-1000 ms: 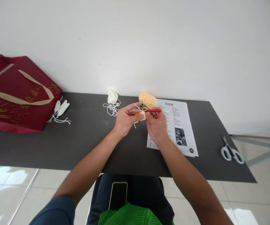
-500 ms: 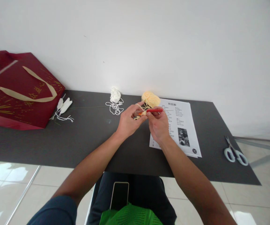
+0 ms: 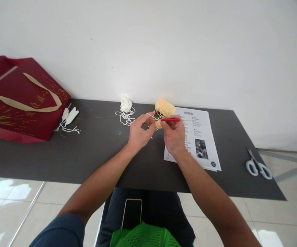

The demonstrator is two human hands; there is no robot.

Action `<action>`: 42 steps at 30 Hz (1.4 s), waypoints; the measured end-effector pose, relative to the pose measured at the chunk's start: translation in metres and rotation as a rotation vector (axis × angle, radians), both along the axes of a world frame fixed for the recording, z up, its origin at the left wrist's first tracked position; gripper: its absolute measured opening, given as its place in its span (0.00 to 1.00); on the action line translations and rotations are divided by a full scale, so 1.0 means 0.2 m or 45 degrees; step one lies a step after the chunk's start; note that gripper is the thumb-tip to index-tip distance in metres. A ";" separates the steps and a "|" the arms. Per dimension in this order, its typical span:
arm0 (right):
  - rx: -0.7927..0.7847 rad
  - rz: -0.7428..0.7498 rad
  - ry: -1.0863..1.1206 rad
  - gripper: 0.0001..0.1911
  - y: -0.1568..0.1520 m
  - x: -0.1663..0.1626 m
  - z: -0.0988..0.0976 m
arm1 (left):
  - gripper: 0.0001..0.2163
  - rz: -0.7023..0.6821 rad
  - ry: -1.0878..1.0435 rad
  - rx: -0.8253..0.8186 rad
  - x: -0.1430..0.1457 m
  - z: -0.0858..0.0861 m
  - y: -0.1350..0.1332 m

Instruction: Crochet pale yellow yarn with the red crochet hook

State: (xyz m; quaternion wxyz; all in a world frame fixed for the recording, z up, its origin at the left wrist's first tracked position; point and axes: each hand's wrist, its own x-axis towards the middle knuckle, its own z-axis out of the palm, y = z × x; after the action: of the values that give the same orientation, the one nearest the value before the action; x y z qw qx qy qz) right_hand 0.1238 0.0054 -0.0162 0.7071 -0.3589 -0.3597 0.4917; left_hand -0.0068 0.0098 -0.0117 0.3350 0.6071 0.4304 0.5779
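Between my hands is a small cream-yellow crochet piece [image 3: 158,124], pinched by my left hand [image 3: 139,132], with a strand of yarn running over its index finger. My right hand [image 3: 174,134] is closed round the red handle of a crochet hook [image 3: 170,120], whose thin metal shaft points left at the piece. Something small and orange shows by the left fingertips; its kind is unclear. Just behind the hands sits a ball of pale yellow yarn [image 3: 165,107], its loose strands trailing down to the work.
Printed sheets [image 3: 202,133] lie under and right of my right hand. Scissors [image 3: 258,166] rest near the right edge of the dark table [image 3: 91,154]. White yarn [image 3: 126,103], small white crocheted pieces [image 3: 71,116] and a red gift bag [image 3: 27,103] are leftward. A phone [image 3: 132,213] lies on my lap.
The hook's metal shaft now shows further left across the left fingers, and the crochet piece has shifted slightly between the fingertips. Both hands keep their grip and nearly the same place.
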 end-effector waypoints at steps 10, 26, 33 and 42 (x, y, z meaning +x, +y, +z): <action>-0.005 0.044 0.083 0.15 0.00 0.01 -0.01 | 0.21 0.066 0.334 0.262 -0.03 0.03 -0.02; 0.026 0.065 0.039 0.16 0.01 0.01 -0.04 | 0.13 -0.003 -0.162 -0.033 0.00 0.00 0.01; 0.015 0.051 0.006 0.16 0.01 0.00 -0.04 | 0.10 -0.026 -0.394 -0.220 0.01 0.05 0.00; -0.033 0.058 0.047 0.16 0.01 0.00 -0.03 | 0.12 -0.059 -0.578 -0.353 0.02 0.04 0.01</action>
State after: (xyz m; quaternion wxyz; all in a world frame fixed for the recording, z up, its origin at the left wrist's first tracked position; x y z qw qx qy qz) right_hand 0.1241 0.0071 -0.0214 0.6976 -0.3505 -0.3482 0.5190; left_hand -0.0023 0.0120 -0.0040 0.5161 0.4199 0.4052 0.6270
